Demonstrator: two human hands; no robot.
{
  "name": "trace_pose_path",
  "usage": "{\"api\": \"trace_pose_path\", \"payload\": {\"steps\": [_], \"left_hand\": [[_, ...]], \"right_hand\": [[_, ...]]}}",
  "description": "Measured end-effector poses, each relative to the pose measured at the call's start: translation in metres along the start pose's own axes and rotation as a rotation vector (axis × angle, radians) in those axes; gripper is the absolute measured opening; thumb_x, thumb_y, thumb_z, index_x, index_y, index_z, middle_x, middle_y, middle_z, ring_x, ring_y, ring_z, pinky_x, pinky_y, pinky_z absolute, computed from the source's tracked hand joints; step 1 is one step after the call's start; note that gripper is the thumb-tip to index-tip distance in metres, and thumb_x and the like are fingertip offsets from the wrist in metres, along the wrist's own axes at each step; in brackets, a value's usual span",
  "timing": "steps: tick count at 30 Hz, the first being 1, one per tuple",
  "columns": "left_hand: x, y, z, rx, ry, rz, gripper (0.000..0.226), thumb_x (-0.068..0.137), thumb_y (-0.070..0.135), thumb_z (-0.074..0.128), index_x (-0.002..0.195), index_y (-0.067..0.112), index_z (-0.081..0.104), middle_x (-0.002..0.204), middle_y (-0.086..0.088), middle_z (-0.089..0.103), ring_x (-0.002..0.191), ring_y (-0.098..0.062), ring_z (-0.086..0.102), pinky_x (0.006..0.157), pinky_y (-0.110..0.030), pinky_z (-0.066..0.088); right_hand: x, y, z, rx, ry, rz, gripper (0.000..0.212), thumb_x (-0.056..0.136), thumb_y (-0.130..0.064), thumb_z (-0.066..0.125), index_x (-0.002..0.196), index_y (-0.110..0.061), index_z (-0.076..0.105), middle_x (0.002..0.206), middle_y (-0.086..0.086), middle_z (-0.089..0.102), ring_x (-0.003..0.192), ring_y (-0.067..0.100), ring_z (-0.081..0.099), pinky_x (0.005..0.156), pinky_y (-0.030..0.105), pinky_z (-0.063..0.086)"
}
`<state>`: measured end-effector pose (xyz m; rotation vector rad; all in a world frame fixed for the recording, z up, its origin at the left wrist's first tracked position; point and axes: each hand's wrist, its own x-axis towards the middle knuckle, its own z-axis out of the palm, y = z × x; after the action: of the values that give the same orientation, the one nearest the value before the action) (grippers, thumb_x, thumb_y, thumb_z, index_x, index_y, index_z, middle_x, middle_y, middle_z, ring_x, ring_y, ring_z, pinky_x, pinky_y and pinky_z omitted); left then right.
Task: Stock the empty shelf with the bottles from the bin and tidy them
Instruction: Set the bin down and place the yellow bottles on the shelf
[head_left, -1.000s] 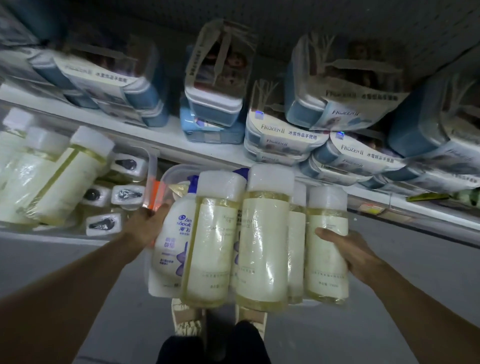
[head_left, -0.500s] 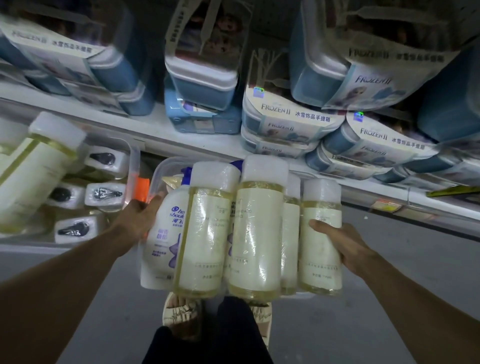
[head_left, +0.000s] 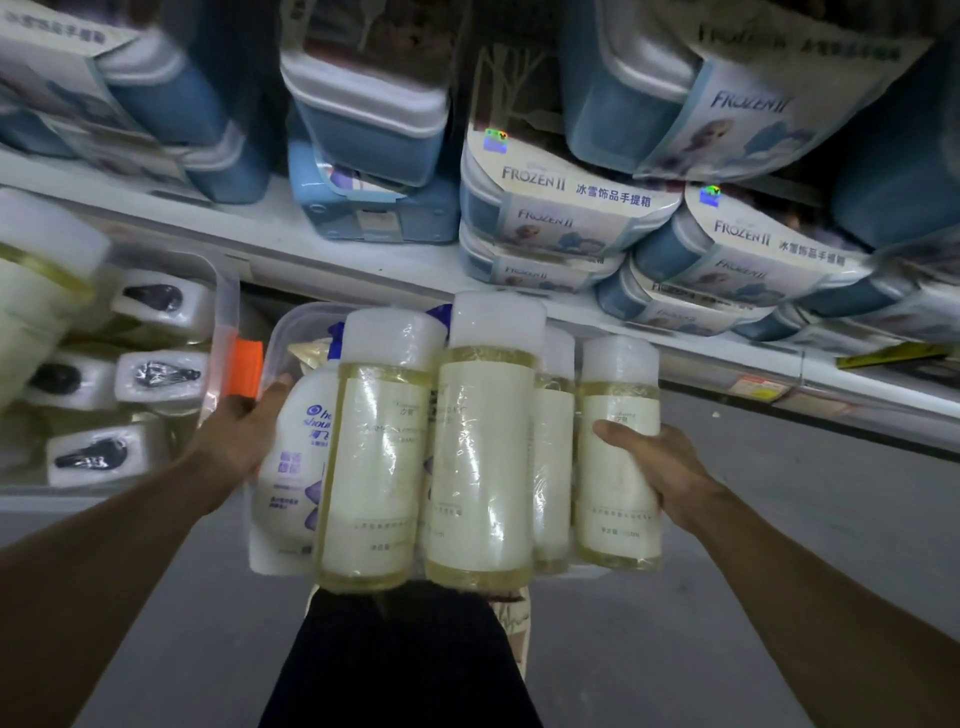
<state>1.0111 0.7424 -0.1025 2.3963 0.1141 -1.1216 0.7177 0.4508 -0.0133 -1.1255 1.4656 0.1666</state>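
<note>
The bin (head_left: 270, 358), loaded with bottles (head_left: 480, 457) lying long axis toward the shelf (head_left: 291, 249), is grasped at both sides: left hand (head_left: 236, 441), right hand (head_left: 654, 467). The shelf lies directly ahead.

A clear plastic bin (head_left: 283, 332), held before the shelf (head_left: 322, 249), carries four plastic-wrapped, white-capped yellow bottles (head_left: 480, 441) lying beside a white shampoo bottle (head_left: 291, 467).

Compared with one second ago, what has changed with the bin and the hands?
The view moved closer to the shelf. The left hand and right hand still grip the bin, with the same bottles lying in it. Nothing was taken or let go.
</note>
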Motion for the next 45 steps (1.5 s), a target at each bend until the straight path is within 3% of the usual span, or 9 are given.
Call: {"api": "trace_pose_path", "payload": {"steps": [2, 6, 9, 12, 16, 25, 32, 39, 45], "left_hand": [[0.007, -0.005, 0.002, 0.015, -0.039, 0.024, 0.088, 0.065, 0.094, 0.035, 0.108, 0.021, 0.06, 0.097, -0.01, 0.069, 0.081, -0.029, 0.067, 0.068, -0.037, 0.055], [-0.013, 0.008, 0.002, 0.08, -0.05, 0.019, 0.077, 0.081, 0.08, 0.034, 0.116, 0.017, 0.059, 0.102, -0.01, 0.066, 0.08, -0.024, 0.06, 0.059, -0.023, 0.042], [-0.032, 0.021, 0.0, 0.124, -0.02, 0.026, 0.066, 0.092, 0.065, 0.033, 0.124, 0.011, 0.055, 0.112, -0.016, 0.063, 0.096, -0.033, 0.061, 0.071, -0.03, 0.043], [-0.062, 0.037, -0.007, 0.274, 0.032, 0.076, 0.062, 0.095, 0.057, 0.033, 0.126, 0.006, 0.051, 0.115, -0.022, 0.062, 0.104, -0.039, 0.06, 0.082, -0.038, 0.045], [-0.107, 0.055, -0.02, 0.501, 0.011, 0.18, 0.063, 0.093, 0.05, 0.047, 0.135, 0.004, 0.04, 0.125, -0.024, 0.055, 0.111, -0.04, 0.055, 0.088, -0.045, 0.046], [-0.184, 0.092, -0.05, 0.73, -0.083, 0.238, 0.074, 0.09, 0.048, 0.055, 0.147, 0.015, 0.022, 0.143, -0.014, 0.04, 0.129, -0.033, 0.042, 0.097, -0.046, 0.043], [-0.243, 0.12, -0.108, 0.667, -0.092, 0.283, 0.07, 0.088, 0.047, 0.059, 0.142, 0.015, 0.028, 0.137, -0.012, 0.046, 0.125, -0.031, 0.047, 0.096, -0.043, 0.045], [-0.303, 0.128, -0.194, 0.683, -0.055, 0.327, 0.057, 0.087, 0.046, 0.058, 0.132, 0.017, 0.04, 0.133, -0.008, 0.051, 0.121, -0.027, 0.051, 0.094, -0.038, 0.046], [-0.355, 0.118, -0.26, 0.678, 0.043, 0.256, 0.065, 0.088, 0.051, 0.055, 0.141, 0.02, 0.034, 0.14, -0.003, 0.046, 0.126, -0.023, 0.047, 0.096, -0.034, 0.042]], "right_hand": [[0.001, 0.001, 0.0, 0.003, 0.008, -0.01, 0.027, 0.077, -0.023, 0.076, 0.1, -0.011, 0.067, 0.09, 0.007, 0.073, 0.081, 0.024, 0.07, 0.065, 0.031, 0.054], [-0.002, 0.006, 0.004, -0.069, 0.082, -0.062, 0.038, 0.074, -0.028, 0.079, 0.105, -0.014, 0.064, 0.094, 0.005, 0.071, 0.082, 0.021, 0.069, 0.067, 0.032, 0.054], [-0.009, 0.004, 0.011, -0.192, 0.177, -0.075, 0.069, 0.065, -0.045, 0.081, 0.118, -0.011, 0.053, 0.105, 0.004, 0.066, 0.089, 0.021, 0.066, 0.074, 0.034, 0.054], [-0.022, 0.001, 0.019, -0.468, 0.282, -0.098, 0.078, 0.072, -0.036, 0.08, 0.128, -0.006, 0.035, 0.12, 0.01, 0.05, 0.109, 0.028, 0.052, 0.087, 0.039, 0.047], [-0.051, -0.007, 0.026, -0.806, 0.317, -0.174, 0.082, 0.073, -0.026, 0.077, 0.134, -0.003, 0.028, 0.136, 0.018, 0.036, 0.125, 0.034, 0.035, 0.098, 0.041, 0.037], [-0.133, -0.06, 0.038, -1.086, 0.09, -0.311, 0.085, 0.083, -0.034, 0.07, 0.146, -0.008, 0.019, 0.147, 0.011, 0.033, 0.134, 0.027, 0.03, 0.107, 0.034, 0.032], [-0.209, -0.115, 0.056, -1.204, 0.018, -0.392, 0.076, 0.082, -0.034, 0.068, 0.142, -0.011, 0.028, 0.143, 0.01, 0.04, 0.132, 0.026, 0.034, 0.105, 0.032, 0.035], [-0.293, -0.167, 0.081, -1.303, -0.063, -0.473, 0.072, 0.086, -0.034, 0.064, 0.145, -0.012, 0.028, 0.147, 0.008, 0.032, 0.136, 0.025, 0.028, 0.107, 0.03, 0.033], [-0.348, -0.204, 0.116, -1.345, -0.14, -0.629, 0.072, 0.085, -0.034, 0.064, 0.144, -0.012, 0.029, 0.146, 0.008, 0.033, 0.135, 0.025, 0.03, 0.108, 0.029, 0.031]]}}
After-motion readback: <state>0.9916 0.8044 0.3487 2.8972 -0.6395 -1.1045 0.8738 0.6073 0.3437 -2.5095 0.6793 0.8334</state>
